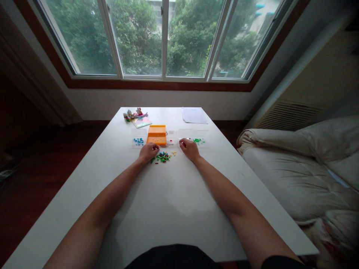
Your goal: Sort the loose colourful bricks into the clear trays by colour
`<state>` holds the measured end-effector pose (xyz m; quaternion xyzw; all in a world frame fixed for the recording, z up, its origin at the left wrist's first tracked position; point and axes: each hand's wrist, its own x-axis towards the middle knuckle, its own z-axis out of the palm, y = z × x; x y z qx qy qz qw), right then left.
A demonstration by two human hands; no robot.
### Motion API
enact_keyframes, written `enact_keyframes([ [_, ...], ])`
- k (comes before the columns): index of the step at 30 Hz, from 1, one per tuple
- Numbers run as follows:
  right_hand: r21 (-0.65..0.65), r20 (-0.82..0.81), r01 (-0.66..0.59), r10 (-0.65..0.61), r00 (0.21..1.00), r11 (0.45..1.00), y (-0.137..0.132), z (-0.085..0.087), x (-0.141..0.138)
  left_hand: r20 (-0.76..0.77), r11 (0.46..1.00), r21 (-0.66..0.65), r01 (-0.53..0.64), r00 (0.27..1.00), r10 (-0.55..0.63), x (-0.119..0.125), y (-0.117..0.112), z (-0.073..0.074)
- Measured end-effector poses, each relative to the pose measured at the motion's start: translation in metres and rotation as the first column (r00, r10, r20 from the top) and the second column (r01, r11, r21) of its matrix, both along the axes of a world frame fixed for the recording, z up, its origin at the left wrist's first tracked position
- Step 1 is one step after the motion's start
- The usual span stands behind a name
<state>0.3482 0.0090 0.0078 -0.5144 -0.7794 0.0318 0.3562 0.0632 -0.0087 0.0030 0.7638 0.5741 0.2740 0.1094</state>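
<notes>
Here I have the mixed pile of small pieces point(162, 158) on the white tabletop point(174, 201), left hand point(148, 151) at its left, right hand point(190, 149) farther right, both with curled fingers, pinching or not I can't tell, and an orange box point(157, 135) beyond.

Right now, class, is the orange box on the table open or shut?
The orange box is open: its inside shows, with a few small pale bits in the near part.

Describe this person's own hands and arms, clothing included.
The left hand and right hand are ungloved, with bare wrists. A black sleeve covers the right arm at the picture's lower edge; the left arm is bare as far as it shows.
</notes>
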Motion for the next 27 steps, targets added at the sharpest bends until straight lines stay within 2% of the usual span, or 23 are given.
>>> enact_keyframes([
  [3, 0.0, -0.006, -0.007, 0.007, 1.0, 1.0, 0.001, 0.0, 0.003, 0.037, 0.998, 0.03, -0.047, 0.998, 0.046, -0.007, 0.001, 0.002],
  [7, 0.008, -0.018, -0.009, 0.01, 1.0, 1.0, 0.001, 0.002, 0.006, 0.104, 0.977, 0.125, -0.175, 0.981, 0.163, -0.027, 0.005, 0.005],
  [11, 0.002, -0.016, -0.013, 0.013, 1.0, 1.0, 0.001, 0.003, 0.006, 0.184, 0.917, 0.132, -0.375, 0.919, 0.35, -0.052, 0.01, 0.006],
  [14, 0.003, -0.009, -0.021, 0.021, 1.0, 1.0, 0.001, 0.003, 0.006, 0.227, 0.869, 0.139, -0.476, 0.869, 0.44, -0.067, 0.013, 0.006],
  [19, -0.01, 0.001, -0.025, 0.025, 1.0, 1.0, 0.001, 0.003, 0.006, 0.245, 0.821, 0.158, -0.548, 0.827, 0.505, -0.078, 0.015, 0.006],
  [27, -0.026, 0.024, -0.046, 0.047, 0.999, 0.999, 0.003, 0.001, 0.007, 0.298, 0.79, 0.113, -0.603, 0.779, 0.552, -0.084, 0.017, 0.003],
])
